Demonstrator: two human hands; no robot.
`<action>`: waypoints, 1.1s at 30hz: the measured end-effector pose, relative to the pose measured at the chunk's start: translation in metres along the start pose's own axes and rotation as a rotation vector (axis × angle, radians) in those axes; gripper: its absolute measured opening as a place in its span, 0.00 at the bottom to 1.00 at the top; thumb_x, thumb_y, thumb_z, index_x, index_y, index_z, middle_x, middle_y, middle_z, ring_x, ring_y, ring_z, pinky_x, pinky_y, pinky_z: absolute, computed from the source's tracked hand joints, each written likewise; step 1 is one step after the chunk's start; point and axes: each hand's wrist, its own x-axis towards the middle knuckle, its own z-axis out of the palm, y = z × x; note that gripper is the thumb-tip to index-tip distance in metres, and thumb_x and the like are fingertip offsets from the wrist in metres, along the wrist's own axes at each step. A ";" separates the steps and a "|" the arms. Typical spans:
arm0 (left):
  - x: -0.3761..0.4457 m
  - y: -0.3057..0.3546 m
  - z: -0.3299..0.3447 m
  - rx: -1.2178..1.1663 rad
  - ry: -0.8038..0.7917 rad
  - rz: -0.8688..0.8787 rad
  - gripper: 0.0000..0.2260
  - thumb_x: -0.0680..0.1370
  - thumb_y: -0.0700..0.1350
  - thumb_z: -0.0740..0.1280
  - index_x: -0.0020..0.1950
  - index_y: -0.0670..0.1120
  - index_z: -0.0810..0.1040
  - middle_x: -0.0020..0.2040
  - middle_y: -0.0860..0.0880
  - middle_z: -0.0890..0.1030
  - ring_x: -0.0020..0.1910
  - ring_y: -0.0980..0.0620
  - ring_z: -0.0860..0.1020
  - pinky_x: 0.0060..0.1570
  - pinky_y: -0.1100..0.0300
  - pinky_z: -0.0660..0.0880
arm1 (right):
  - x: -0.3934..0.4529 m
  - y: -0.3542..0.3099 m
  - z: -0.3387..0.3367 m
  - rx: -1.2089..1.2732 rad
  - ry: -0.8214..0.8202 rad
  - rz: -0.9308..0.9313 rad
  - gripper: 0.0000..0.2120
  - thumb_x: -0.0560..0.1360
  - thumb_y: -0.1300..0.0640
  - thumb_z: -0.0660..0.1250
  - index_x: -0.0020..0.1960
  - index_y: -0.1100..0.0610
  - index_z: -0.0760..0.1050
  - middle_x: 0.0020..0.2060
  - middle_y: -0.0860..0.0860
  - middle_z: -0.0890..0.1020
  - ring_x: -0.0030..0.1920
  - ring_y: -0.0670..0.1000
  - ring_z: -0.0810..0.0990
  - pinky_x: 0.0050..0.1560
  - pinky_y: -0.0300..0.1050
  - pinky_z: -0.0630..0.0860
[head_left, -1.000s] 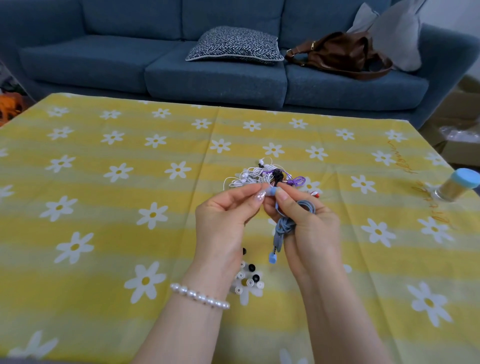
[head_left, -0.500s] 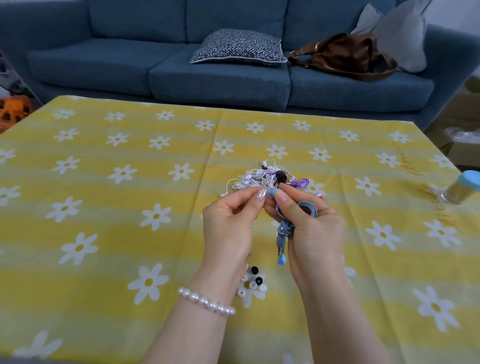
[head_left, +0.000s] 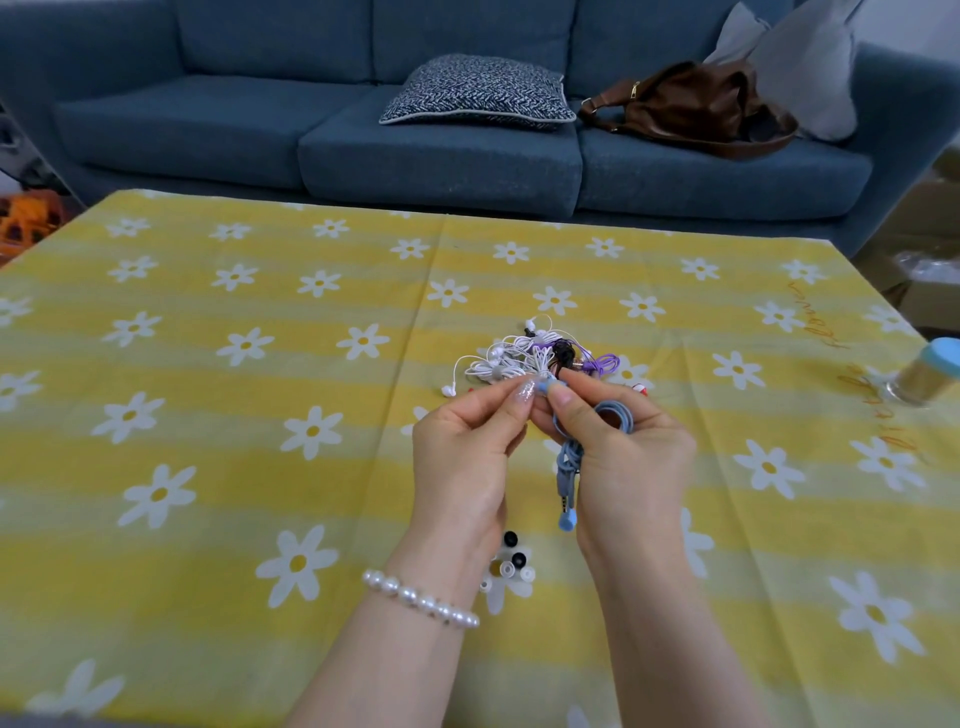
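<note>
The right hand (head_left: 631, 467) grips the coiled blue earphones (head_left: 619, 415), their loose end hanging toward 6 o'clock, while the left hand (head_left: 467, 457) pinches the earbud (head_left: 548, 385) at the coil's 10 o'clock.

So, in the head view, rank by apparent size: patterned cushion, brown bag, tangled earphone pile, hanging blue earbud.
1. brown bag and patterned cushion: alike, unranked.
2. tangled earphone pile.
3. blue earbud, smallest though nearest.
</note>
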 end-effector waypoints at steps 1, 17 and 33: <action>0.000 -0.001 0.000 0.009 0.007 0.006 0.06 0.73 0.33 0.66 0.43 0.40 0.82 0.36 0.48 0.84 0.40 0.55 0.81 0.42 0.67 0.76 | 0.000 0.000 0.000 0.000 0.006 0.002 0.07 0.70 0.73 0.68 0.40 0.63 0.79 0.27 0.50 0.83 0.31 0.51 0.83 0.36 0.38 0.80; -0.009 -0.007 0.007 0.238 0.123 0.147 0.06 0.73 0.35 0.68 0.43 0.44 0.83 0.41 0.49 0.85 0.41 0.60 0.82 0.41 0.72 0.74 | -0.001 0.006 0.003 -0.170 0.124 -0.088 0.12 0.69 0.70 0.70 0.36 0.54 0.80 0.30 0.49 0.83 0.32 0.48 0.84 0.34 0.34 0.76; -0.007 0.004 0.004 0.343 -0.024 0.292 0.09 0.73 0.34 0.68 0.41 0.46 0.83 0.38 0.50 0.84 0.41 0.56 0.81 0.46 0.64 0.76 | 0.005 -0.005 -0.007 0.047 -0.040 0.092 0.07 0.72 0.70 0.66 0.39 0.62 0.80 0.30 0.52 0.84 0.30 0.50 0.81 0.36 0.41 0.80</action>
